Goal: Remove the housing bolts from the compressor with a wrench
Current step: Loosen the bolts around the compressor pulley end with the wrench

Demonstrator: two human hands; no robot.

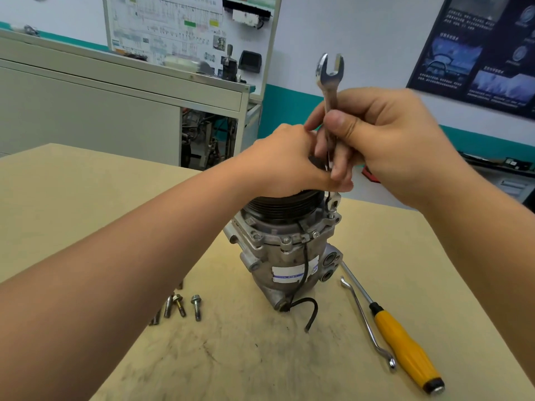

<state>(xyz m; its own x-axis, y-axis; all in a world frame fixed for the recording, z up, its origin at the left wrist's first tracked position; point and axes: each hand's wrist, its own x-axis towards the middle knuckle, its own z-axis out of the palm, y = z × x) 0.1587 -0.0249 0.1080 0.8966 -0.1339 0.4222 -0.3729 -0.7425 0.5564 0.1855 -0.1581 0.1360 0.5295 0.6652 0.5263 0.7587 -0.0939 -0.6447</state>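
Fingers (339, 164) of right hand (390, 140) clamped on wrench (330, 75), open end up.
I see left hand (283, 163) cupped over compressor (285, 256), upright on table (86, 198); its fingers hidden, cannot tell grip. Loose bolts (185, 306) lie left.

Above the compressor (286, 256), the left grip (286, 163) and right grip (385, 140) hide most of the wrench (330, 73) shank; left of it, a forearm (115, 270) overlaps bolts (196, 307).
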